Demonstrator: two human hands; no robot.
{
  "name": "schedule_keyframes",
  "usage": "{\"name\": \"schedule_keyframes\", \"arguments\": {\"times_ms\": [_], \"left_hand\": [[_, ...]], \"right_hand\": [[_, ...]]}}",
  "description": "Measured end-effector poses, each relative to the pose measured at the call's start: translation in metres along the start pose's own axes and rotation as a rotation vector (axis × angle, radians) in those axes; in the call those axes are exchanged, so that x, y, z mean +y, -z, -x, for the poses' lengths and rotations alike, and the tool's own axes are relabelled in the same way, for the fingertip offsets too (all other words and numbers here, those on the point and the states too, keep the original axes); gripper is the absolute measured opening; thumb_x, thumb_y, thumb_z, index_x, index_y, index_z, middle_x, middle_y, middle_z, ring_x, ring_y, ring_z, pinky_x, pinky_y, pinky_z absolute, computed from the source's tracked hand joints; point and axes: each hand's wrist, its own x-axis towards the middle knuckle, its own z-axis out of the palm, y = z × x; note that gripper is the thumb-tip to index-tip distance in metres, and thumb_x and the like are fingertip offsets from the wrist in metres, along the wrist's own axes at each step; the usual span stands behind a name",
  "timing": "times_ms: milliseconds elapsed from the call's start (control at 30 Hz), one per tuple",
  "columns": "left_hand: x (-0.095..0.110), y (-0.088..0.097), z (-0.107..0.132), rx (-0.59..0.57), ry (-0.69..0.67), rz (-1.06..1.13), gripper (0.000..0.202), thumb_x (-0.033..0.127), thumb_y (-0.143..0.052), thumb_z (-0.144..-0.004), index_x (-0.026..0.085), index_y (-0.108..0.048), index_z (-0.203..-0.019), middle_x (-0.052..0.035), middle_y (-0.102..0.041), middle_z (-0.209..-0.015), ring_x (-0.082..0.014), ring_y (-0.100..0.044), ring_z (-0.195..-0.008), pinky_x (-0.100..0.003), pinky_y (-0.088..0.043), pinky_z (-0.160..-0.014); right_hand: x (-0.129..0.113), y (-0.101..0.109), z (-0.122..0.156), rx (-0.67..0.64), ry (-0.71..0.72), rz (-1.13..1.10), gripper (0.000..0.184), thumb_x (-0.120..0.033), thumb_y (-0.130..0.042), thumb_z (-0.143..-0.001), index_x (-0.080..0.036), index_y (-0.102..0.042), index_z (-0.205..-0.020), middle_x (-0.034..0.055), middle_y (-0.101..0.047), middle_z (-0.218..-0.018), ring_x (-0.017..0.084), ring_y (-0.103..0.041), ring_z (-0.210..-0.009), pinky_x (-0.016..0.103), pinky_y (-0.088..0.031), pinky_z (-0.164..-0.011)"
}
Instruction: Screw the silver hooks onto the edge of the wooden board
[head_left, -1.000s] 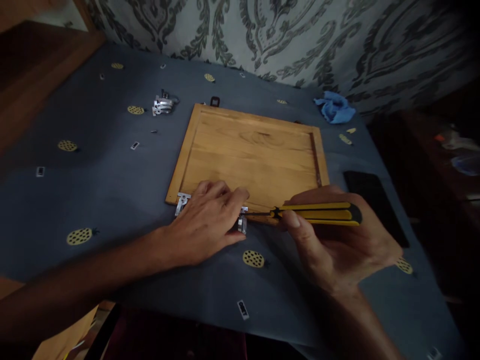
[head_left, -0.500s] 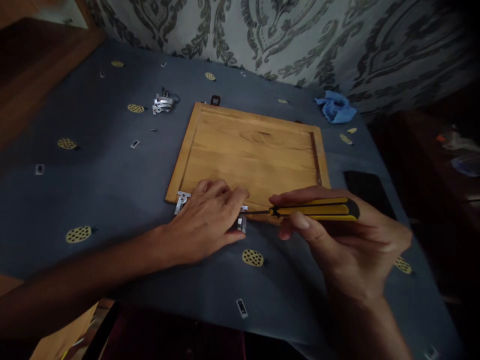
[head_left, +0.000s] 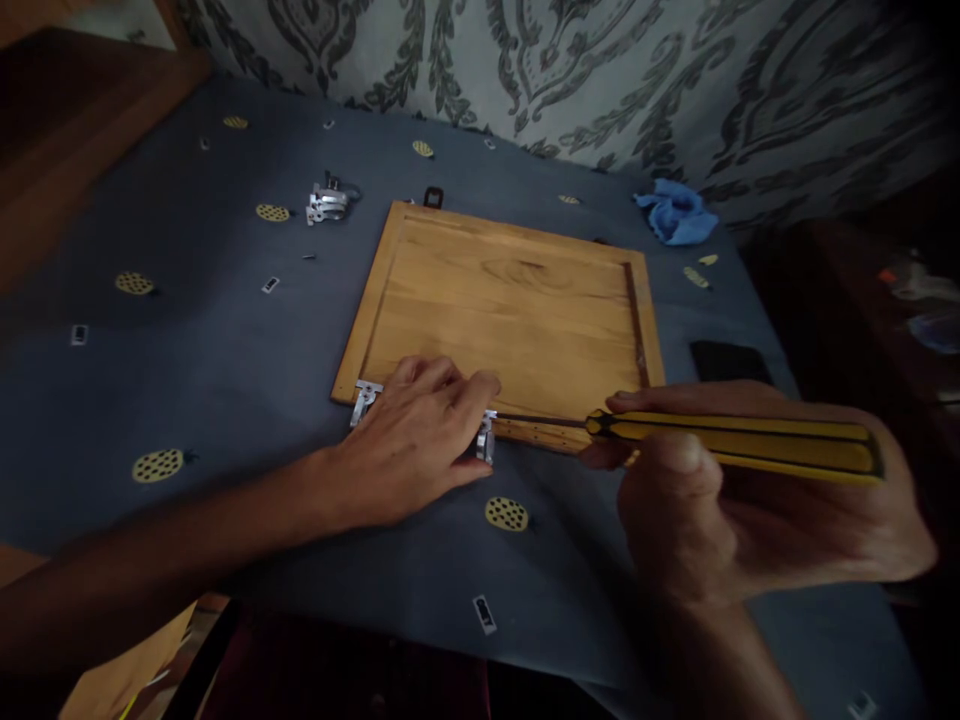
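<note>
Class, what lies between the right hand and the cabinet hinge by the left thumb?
The screwdriver's shaft, over the wooden panel's near edge; head view.

The cloth (head_left: 247,350) carries small printed labels (head_left: 484,614), their lettering too small and blurred to make out. No text can be read.

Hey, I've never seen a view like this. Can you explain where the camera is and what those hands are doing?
There's no machine: these are one person's bare hands, seen from a camera worn on the head, looking forward and down. The right hand holds a yellow-and-black screwdriver, its shaft pointing toward a metal hinge at the near edge of a wooden panel. The left hand lies over that edge. The panel rests on a blue pineapple-print table covering. Farther back are loose metal parts on the left and a crumpled blue cloth on the right.
</note>
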Motion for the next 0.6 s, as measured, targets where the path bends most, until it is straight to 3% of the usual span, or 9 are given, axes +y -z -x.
{"name": "schedule_keyframes", "arguments": {"times_ms": [100,600], "left_hand": [[0.0004,0.0004,0.0001,-0.008,0.001,-0.008,0.042,0.033,-0.077,-0.083,0.017,-0.052,-0.112,-0.0068,-0.066,-0.103,-0.0270,-0.056,-0.105,-0.040,-0.042,-0.093],[0.0002,-0.0003,0.0008,0.006,0.005,-0.017,0.042,0.035,-0.078,-0.082,0.017,-0.053,-0.110,-0.0063,-0.066,-0.102,-0.0268,-0.056,-0.105,-0.039,-0.043,-0.092]], "right_hand": [[-0.0017,-0.0057,-0.0009,0.081,0.020,0.048,0.016,-0.018,-0.078,-0.079,-0.025,-0.072,-0.092,0.0011,-0.072,-0.082,0.019,-0.065,-0.061,0.040,-0.051,-0.053],[0.0027,-0.0045,-0.0033,-0.101,0.064,0.098,0.016,-0.019,-0.077,-0.081,-0.026,-0.071,-0.094,-0.0006,-0.073,-0.082,0.016,-0.067,-0.061,0.035,-0.055,-0.055]]}}
